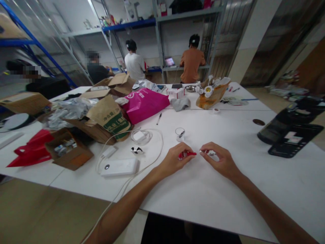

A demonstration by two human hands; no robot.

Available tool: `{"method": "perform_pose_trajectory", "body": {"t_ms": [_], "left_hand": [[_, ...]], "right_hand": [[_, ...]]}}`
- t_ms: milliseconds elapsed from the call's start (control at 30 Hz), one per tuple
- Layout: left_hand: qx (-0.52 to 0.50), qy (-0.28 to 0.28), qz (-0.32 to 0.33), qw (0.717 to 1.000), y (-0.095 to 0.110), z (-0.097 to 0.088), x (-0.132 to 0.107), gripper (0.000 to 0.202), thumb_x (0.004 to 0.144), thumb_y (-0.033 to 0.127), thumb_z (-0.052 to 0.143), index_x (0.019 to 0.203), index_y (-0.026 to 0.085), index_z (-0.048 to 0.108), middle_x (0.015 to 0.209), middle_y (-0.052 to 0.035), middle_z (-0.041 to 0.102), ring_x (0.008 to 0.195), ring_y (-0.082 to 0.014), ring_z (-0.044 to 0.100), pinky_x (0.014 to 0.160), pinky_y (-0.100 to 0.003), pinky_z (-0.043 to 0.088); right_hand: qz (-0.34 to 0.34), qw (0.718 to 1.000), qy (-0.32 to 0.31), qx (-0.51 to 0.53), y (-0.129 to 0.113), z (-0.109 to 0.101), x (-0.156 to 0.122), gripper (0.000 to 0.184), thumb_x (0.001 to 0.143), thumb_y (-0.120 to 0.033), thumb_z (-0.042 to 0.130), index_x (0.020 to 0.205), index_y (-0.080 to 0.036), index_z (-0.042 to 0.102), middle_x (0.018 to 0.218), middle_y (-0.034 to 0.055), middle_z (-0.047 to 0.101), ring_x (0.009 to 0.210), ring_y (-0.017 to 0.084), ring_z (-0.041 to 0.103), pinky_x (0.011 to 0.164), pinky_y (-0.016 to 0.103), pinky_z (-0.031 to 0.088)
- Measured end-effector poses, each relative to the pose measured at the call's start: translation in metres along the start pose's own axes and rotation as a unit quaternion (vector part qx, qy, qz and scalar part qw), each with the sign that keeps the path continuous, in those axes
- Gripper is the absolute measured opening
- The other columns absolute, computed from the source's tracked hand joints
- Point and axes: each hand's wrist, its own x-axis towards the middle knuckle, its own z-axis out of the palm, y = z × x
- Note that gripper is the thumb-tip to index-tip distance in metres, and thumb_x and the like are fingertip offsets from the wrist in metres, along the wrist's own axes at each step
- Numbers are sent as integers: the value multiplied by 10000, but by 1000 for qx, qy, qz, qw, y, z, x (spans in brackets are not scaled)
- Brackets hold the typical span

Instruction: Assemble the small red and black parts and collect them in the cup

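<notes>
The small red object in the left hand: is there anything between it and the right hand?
Nothing visible does. The small red object is pinched in the left hand, its tip pointing at the right hand. Only a short gap of bare white table lies between them; the small clear cup stands farther back.

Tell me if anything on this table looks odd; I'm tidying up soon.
Near the hands, no. On the table's left, torn-open cardboard boxes and a brown paper bag lie tipped amid crumpled plastic, and a white cable trails over the edge.

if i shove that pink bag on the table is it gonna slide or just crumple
The pink bag lies slumped and creased, so it probably crumples and drags rather than slides as one piece. It looks soft and light. The brown paper bag beside it may block it.
</notes>
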Motion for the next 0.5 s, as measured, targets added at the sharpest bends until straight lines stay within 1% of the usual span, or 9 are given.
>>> {"method": "perform_pose_trajectory", "body": {"t_ms": [100,200,333,500], "left_hand": [[-5,8,14,1000,2,2,1,176,1041,335,688,1088,174,741,1008,-94,709,914,-186,655,851,-328,542],[-8,14,13,1000,4,3,2,179,1044,340,680,1089,184,755,1019,-105,711,952,-206,669,874,-345,554],[-16,9,12,1000,3,3,1,178,1039,342,688,1104,195,765,1032,-104,717,965,-210,680,885,-348,563],[-12,1,5,1000,1,5,-1,177,1045,335,678,1113,195,761,1036,-100,711,953,-199,683,871,-334,564]], "right_hand": [[5,999,-29,21,0,5,-2,136,1020,-342,685,1117,-258,731,1061,59,738,938,193,694,843,369,602],[19,998,-43,33,1,6,-4,144,1024,-368,684,1109,-265,738,1076,57,749,968,200,708,866,377,615],[49,997,-46,25,2,7,-5,176,1025,-409,683,1107,-268,751,1058,46,766,955,200,728,875,371,626],[48,997,-48,44,3,8,-7,162,1022,-373,695,1135,-271,750,1073,39,765,965,190,730,884,358,622]]}}
